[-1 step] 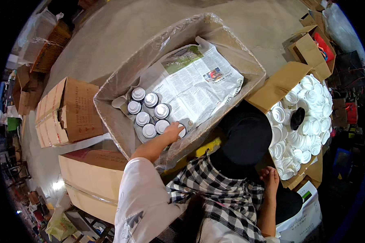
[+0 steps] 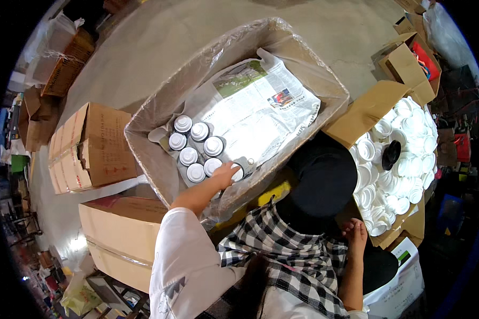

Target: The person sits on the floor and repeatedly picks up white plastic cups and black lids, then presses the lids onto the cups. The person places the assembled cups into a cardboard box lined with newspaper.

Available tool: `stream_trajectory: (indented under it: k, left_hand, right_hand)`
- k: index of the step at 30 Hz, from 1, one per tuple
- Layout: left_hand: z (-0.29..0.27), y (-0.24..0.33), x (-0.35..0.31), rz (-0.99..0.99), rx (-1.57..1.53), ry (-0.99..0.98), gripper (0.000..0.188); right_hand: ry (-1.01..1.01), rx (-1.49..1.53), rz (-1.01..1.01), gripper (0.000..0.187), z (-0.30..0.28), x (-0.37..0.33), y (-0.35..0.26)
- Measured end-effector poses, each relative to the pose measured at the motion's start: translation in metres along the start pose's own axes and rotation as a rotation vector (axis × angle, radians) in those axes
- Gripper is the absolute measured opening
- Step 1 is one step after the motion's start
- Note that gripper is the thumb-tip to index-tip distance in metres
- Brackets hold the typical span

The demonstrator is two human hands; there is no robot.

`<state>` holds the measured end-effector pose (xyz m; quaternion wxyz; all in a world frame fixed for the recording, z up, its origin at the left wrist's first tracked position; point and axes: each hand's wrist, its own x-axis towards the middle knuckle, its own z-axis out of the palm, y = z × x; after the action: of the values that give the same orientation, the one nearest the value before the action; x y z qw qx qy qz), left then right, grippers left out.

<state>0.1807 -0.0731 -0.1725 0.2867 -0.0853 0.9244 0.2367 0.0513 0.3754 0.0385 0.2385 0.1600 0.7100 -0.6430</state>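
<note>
My left hand (image 2: 225,176) reaches into a large plastic-lined carton (image 2: 167,87), its fingers curled over a white-topped container (image 2: 238,172) at the near end. That container's body is mostly hidden by my hand and the angle. To its left stand several more upright containers with white stepped tops, among them one (image 2: 213,145) at the right of the group. They rest on spread newspaper (image 2: 239,119) in the carton. My right hand (image 2: 355,231) hangs by my lap with loosely curled fingers, nothing visible in it, close to a box of white plastic lids (image 2: 404,165).
A dark round lid (image 2: 390,155) lies among the white ones. Two brown cartons (image 2: 109,143) stand at the left, one closer to me. An open box (image 2: 410,66) with red contents is at the far right. A white printed sack (image 2: 402,284) sits low at right.
The view has shifted very slightly. My left hand has moved a touch nearer to me and still grips the same white-topped container.
</note>
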Motion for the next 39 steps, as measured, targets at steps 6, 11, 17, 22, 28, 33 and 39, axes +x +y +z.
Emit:
stream_trajectory:
  k: [6, 11, 17, 22, 28, 33, 39]
  left_hand:
    - [0.03, -0.017, 0.009, -0.182, -0.112, -0.014, 0.08]
    - [0.009, 0.003, -0.011, -0.407, -0.089, 0.308, 0.05]
    - [0.026, -0.044, -0.032, -0.521, -0.186, 0.472, 0.03]
    - [-0.019, -0.037, -0.018, -0.509, -0.177, 0.379, 0.027]
    - [-0.069, -0.056, 0.035, -0.495, 0.072, 0.577, 0.056]
    - [-0.092, -0.066, 0.052, -0.612, 0.094, 0.208, 0.06]
    - [-0.08, -0.076, 0.025, -0.561, 0.124, 0.18, 0.057]
  right_hand:
    - [-0.034, -0.126, -0.039, 0.025, -0.002, 0.005, -0.006]
    - [0.004, -0.115, -0.096, 0.027, -0.027, 0.008, -0.02]
    - [0.032, -0.085, -0.073, 0.024, -0.041, 0.012, -0.014]
    - [0.044, -0.123, -0.073, 0.024, -0.034, 0.016, -0.009]
    - [0.016, -0.217, -0.132, 0.023, -0.027, 0.023, -0.018]
    - [0.025, -0.318, -0.111, 0.023, -0.016, 0.021, -0.026]
    - [0.012, -0.329, -0.036, 0.023, 0.0, 0.024, -0.035]
